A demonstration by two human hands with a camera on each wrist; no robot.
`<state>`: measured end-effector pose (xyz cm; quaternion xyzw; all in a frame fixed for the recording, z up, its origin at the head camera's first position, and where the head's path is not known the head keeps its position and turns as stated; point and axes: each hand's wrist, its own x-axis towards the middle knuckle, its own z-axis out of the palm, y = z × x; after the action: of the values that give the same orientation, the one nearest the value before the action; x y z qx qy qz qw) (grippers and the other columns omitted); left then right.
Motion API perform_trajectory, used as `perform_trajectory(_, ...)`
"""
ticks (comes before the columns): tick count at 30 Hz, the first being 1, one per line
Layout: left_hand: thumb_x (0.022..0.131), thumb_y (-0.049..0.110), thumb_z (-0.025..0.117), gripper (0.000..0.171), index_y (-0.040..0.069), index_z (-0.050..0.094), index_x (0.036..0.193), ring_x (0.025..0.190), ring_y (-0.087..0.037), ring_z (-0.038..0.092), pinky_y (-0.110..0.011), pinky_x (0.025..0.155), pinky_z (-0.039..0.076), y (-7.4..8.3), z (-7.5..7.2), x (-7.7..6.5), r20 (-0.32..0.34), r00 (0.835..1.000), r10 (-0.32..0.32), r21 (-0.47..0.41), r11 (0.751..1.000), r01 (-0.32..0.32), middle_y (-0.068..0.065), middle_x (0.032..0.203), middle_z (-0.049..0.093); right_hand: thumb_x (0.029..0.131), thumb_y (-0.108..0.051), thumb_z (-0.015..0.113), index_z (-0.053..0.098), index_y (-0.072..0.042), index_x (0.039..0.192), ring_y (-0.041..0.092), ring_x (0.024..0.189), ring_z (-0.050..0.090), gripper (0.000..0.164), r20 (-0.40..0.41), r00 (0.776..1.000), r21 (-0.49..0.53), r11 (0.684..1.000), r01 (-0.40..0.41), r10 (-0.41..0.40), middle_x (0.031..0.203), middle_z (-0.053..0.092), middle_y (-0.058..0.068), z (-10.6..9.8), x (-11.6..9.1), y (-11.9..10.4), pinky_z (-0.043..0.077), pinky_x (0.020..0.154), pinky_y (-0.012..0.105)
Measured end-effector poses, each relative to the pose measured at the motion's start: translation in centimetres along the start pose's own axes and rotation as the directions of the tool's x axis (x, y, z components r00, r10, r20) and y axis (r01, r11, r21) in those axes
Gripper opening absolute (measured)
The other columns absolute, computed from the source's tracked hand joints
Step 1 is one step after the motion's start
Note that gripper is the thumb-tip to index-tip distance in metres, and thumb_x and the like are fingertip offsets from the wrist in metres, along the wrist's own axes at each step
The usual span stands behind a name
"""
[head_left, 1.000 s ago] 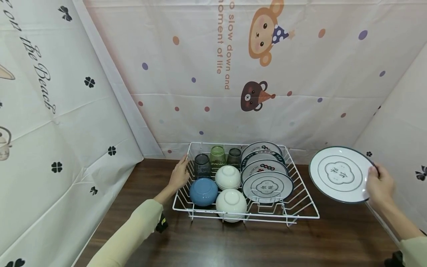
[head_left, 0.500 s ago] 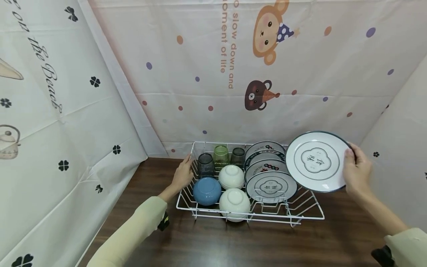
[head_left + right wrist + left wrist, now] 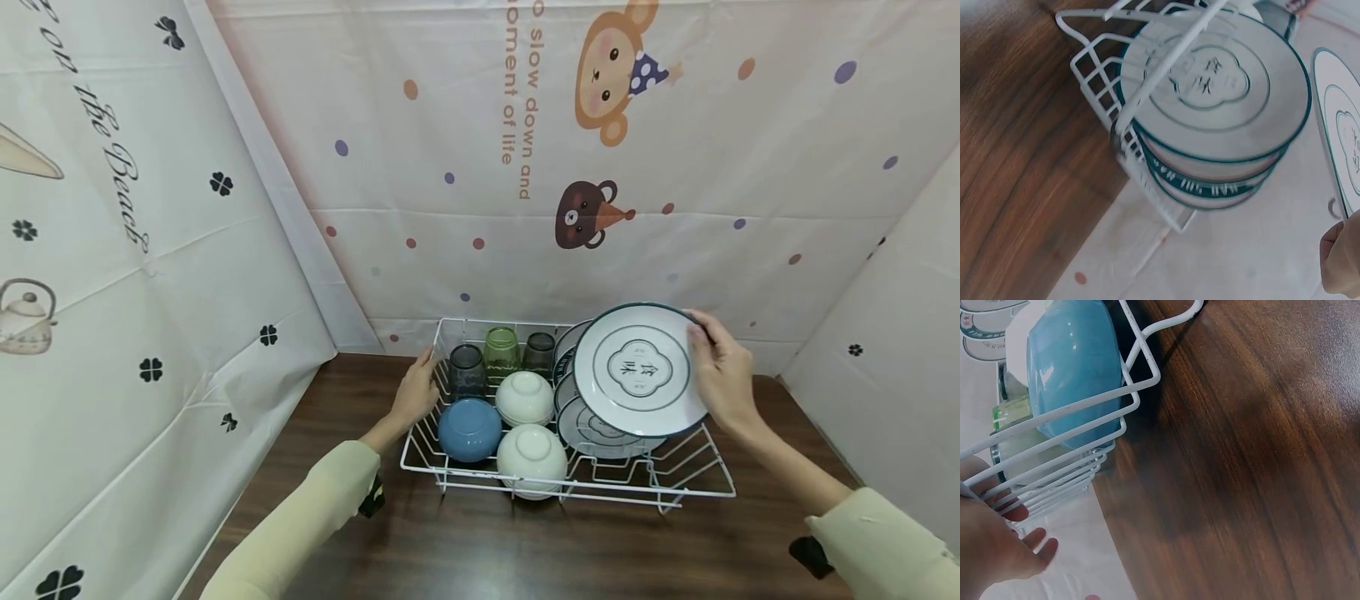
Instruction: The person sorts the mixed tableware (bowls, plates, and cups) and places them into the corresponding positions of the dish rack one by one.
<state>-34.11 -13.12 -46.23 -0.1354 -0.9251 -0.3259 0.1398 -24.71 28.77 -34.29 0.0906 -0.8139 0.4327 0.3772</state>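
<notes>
My left hand (image 3: 416, 390) grips the left side wires of the white dish rack (image 3: 1054, 414), some fingers passing between the wires in the left wrist view. My right hand (image 3: 723, 375) pinches a white plate (image 3: 637, 371) with a dark green rim at its right edge, thumb on the printed face. In the head view this plate overlaps several similar plates standing in the rack's right part, the front one (image 3: 1222, 134) facing the right wrist camera. The held plate (image 3: 1342, 125) is apart from them at that view's right edge.
Left of the plates, the rack holds an upside-down blue bowl (image 3: 469, 430), white bowls (image 3: 532, 458), a green glass (image 3: 502, 352) and two dark glasses (image 3: 467, 371). It stands on a dark wooden table (image 3: 480, 550). Printed white cloth (image 3: 420, 275) surrounds the table.
My right hand has carried the plate leftward from beside the rack until it overlaps the standing plates in the head view. My left hand keeps its grip on the rack.
</notes>
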Motion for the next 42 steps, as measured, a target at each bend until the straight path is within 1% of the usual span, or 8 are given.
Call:
perform_trajectory(3,0.083,-0.015,0.045,0.056,-0.008,0.058,0.137,0.137,-0.048,0.049,-0.053,0.09,0.052,-0.2,0.0,0.2,-0.026,0.999,0.022,-0.046,0.999,-0.024,-0.03,0.157,0.04,0.108,-0.012,0.046,0.064,0.001,0.133,-0.022,0.099,0.055,0.033,0.038,0.998,0.019,0.999,0.04,-0.041,0.121,0.068,0.027,1.1,-0.3,-0.3,0.042,0.082,0.0)
perform_trajectory(8,0.081,-0.013,0.046,0.057,-0.009,0.058,0.137,0.135,-0.05,0.051,-0.057,0.097,0.05,-0.4,-0.4,0.4,-0.053,0.996,0.068,-0.064,0.995,-0.071,-0.034,0.151,0.046,0.108,-0.009,0.046,0.065,0.0,0.131,-0.021,0.097,0.057,0.031,0.079,0.992,0.039,0.995,0.091,-0.094,0.119,0.07,0.026,2.2,-0.4,-0.7,0.043,0.081,0.0)
perform_trajectory(12,0.082,-0.01,0.05,0.058,-0.008,0.055,0.14,0.085,-0.035,0.066,-0.05,0.078,0.053,-0.1,-1.2,0.3,-0.011,0.993,0.114,-0.048,0.992,-0.114,-0.036,0.133,0.06,0.106,-0.004,0.048,0.067,0.001,0.128,-0.022,0.095,0.058,0.029,0.088,0.986,0.055,0.989,0.138,-0.142,0.112,0.072,0.026,2.9,-0.6,-1.1,0.044,0.08,0.0)
perform_trajectory(16,0.087,-0.007,0.051,0.057,-0.008,0.05,0.144,0.052,-0.016,0.038,-0.042,0.067,0.046,1.4,-2.8,0.5,0.06,0.991,0.119,-0.034,0.993,-0.117,-0.032,0.115,0.066,0.104,0.001,0.05,0.068,0.001,0.126,-0.024,0.095,0.057,0.028,0.105,0.976,0.059,0.981,0.187,-0.193,0.109,0.073,0.026,3.3,-0.8,-1.5,0.045,0.08,0.0)
perform_trajectory(23,0.094,-0.004,0.051,0.057,0.0,0.046,0.15,0.087,-0.032,0.059,-0.051,0.095,0.048,6.8,-5.1,0.9,0.119,0.967,0.225,-0.08,0.973,-0.217,-0.023,0.147,0.056,0.1,0.007,0.054,0.07,0.001,0.125,-0.019,0.107,0.053,0.03,0.151,0.946,0.056,0.958,0.281,-0.286,0.116,0.073,0.023,4.1,-0.9,-2.0,0.041,0.089,0.001)
perform_trajectory(33,0.102,0.004,0.052,0.044,0.003,0.053,0.147,0.099,-0.025,0.067,-0.033,0.08,0.05,14.2,-4.6,1.4,0.246,0.824,0.51,-0.172,0.86,-0.481,-0.016,0.139,0.064,0.092,0.013,0.062,0.073,-0.003,0.121,0.021,0.099,0.067,0.035,0.216,0.882,0.007,0.904,0.428,-0.419,0.106,0.076,0.014,4.7,-0.9,-2.7,0.045,0.092,0.018)
perform_trajectory(40,0.105,0.004,0.041,0.041,-0.002,0.056,0.142,0.064,-0.009,0.046,-0.021,0.063,0.039,16.5,-4.1,1.7,0.372,0.735,0.567,-0.295,0.823,-0.485,-0.016,0.111,0.073,0.088,0.012,0.067,0.073,-0.007,0.122,0.02,0.09,0.062,0.039,0.309,0.802,-0.076,0.827,0.557,-0.511,0.103,0.077,0.008,4.5,-1.0,-3.0,0.049,0.076,0.03)
perform_trajectory(42,0.105,0.006,0.042,0.042,-0.002,0.055,0.144,0.068,-0.01,0.057,-0.019,0.067,0.045,16.9,-4.1,1.6,0.403,0.719,0.566,-0.311,0.824,-0.474,-0.016,0.112,0.073,0.085,0.013,0.069,0.073,-0.006,0.121,0.017,0.083,0.057,0.04,0.311,0.771,-0.082,0.792,0.604,-0.556,0.1,0.076,0.007,4.4,-1.0,-3.0,0.048,0.068,0.029)
